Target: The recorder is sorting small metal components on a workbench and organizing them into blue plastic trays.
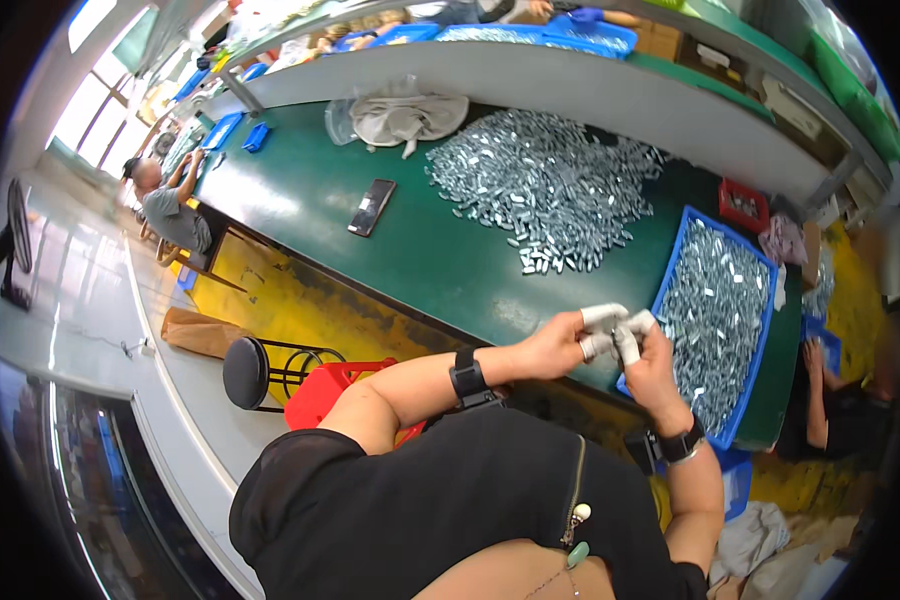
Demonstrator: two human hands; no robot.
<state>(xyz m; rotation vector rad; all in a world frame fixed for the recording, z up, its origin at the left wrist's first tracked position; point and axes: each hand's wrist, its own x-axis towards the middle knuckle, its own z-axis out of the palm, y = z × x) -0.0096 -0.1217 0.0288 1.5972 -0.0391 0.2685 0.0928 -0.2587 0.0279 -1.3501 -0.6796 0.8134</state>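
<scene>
Fingers (602, 315) of the left hand (555, 347) and right hand (654, 367) meet, their grasp impossible to tell. Metal pieces (718, 310) fill the blue tray (670, 264) at 3 o'clock, nearer the right hand, long axis 1-to-7; a pile (550, 185) lies at 11.

Black top (410, 490), black wristbands (468, 381) and white finger covers (602, 315) are worn.

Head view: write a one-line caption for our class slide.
Left hand and right hand in white finger covers meet beside a blue tray of small shiny pieces on a green table.
</scene>
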